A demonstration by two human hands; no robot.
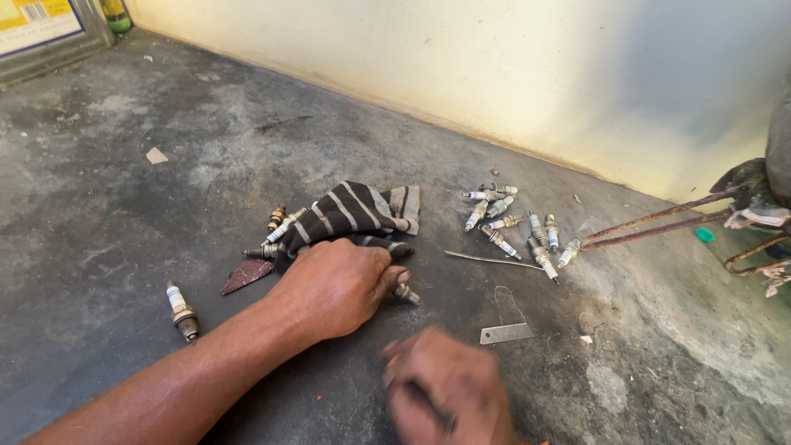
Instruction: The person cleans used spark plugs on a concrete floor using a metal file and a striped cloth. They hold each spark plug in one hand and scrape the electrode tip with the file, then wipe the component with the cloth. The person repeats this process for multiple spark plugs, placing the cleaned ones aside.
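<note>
A spark plug (pixel 404 292) pokes out from under the left hand (pixel 334 287), mostly hidden; the fingers (pixel 387 278) curl down over it on the concrete floor (pixel 124 231), well away from the wall. The right hand (pixel 449 391) is blurred and cut off, its fingers' state unclear. A striped rag (pixel 350 213) lies just beyond. About ten plugs (pixel 515 221) cluster near the wall; one lone plug (pixel 181 311) lies apart.

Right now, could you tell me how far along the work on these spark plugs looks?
A cluster of spark plugs lies grouped by the wall, possibly already handled. In hand: the left hand pins one plug to the floor by the striped rag; the blurred right hand seems to hold a dark tool. Plugs beside the rag and a lone plug lie untouched.
</note>
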